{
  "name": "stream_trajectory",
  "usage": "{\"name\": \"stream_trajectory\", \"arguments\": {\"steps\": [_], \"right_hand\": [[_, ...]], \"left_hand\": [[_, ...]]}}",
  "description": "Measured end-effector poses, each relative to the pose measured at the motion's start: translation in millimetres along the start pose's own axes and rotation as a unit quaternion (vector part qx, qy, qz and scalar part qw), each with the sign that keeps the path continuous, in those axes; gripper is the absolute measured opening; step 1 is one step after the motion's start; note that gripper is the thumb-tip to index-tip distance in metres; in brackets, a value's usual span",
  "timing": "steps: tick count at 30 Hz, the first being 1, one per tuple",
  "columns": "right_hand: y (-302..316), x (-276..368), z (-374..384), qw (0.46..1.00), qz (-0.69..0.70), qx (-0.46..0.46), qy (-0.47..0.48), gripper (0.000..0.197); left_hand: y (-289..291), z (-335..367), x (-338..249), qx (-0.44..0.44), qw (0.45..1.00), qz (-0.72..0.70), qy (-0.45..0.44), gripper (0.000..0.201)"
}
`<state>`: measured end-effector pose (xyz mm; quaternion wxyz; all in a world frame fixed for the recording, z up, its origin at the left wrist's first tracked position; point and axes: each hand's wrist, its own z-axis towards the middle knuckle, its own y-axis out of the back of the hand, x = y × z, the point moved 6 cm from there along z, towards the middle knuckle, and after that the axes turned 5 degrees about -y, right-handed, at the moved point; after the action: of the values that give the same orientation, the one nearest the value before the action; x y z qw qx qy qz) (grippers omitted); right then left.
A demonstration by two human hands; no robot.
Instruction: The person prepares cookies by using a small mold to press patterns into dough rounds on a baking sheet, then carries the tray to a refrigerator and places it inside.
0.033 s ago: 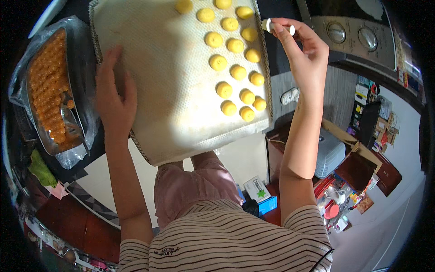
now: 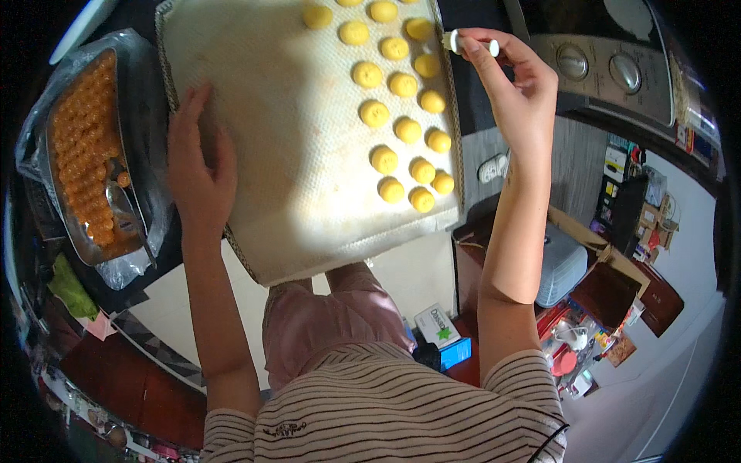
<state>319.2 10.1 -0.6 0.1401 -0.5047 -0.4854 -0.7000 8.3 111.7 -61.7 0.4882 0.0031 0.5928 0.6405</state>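
Note:
A small white plunger stamp (image 2: pixel 472 45) is pinched between the thumb and fingers of my right hand (image 2: pixel 519 81), just off the right edge of a lined baking tray (image 2: pixel 262 216). Several round yellow dough balls (image 2: pixel 374 113) sit in loose rows over the tray's right half, and some carry a mark pressed in their tops. At the tray's left edge, my left hand (image 2: pixel 202 166) has its fingers stretched out and thumb apart, with nothing held. Whether its fingertips touch the liner I cannot tell.
Left of the tray, a metal pan (image 2: pixel 127 255) in clear plastic holds many glossy orange balls (image 2: pixel 81 139) and a spoon (image 2: pixel 127 208). An appliance with two silver knobs (image 2: pixel 573 62) stands at the far right. A grey case (image 2: pixel 563 262) and boxes lie lower right.
The tray and dough balls appear very slightly lower in the picture. Both hands keep nearly the same pose, and the stamp stays in my right hand.

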Motion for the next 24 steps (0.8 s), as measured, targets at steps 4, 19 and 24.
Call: {"name": "stream_trajectory", "arguments": {"steps": [4, 19, 24], "right_hand": [[-24, 9, 30, 0.996, -0.045, 0.059, 0.042, 0.015], [-59, 24, 58, 0.963, -0.209, 0.091, 0.146, 0.019], [-66, 33, 57, 0.918, -0.312, 0.093, 0.227, 0.015]], "left_hand": [[-1, 0, 4, -0.008, 1.000, -0.011, 0.004, 0.047], [-2, 0, 9, 0.005, 0.997, -0.056, 0.044, 0.044], [-4, 0, 9, 0.013, 0.997, -0.062, 0.047, 0.044]]}}
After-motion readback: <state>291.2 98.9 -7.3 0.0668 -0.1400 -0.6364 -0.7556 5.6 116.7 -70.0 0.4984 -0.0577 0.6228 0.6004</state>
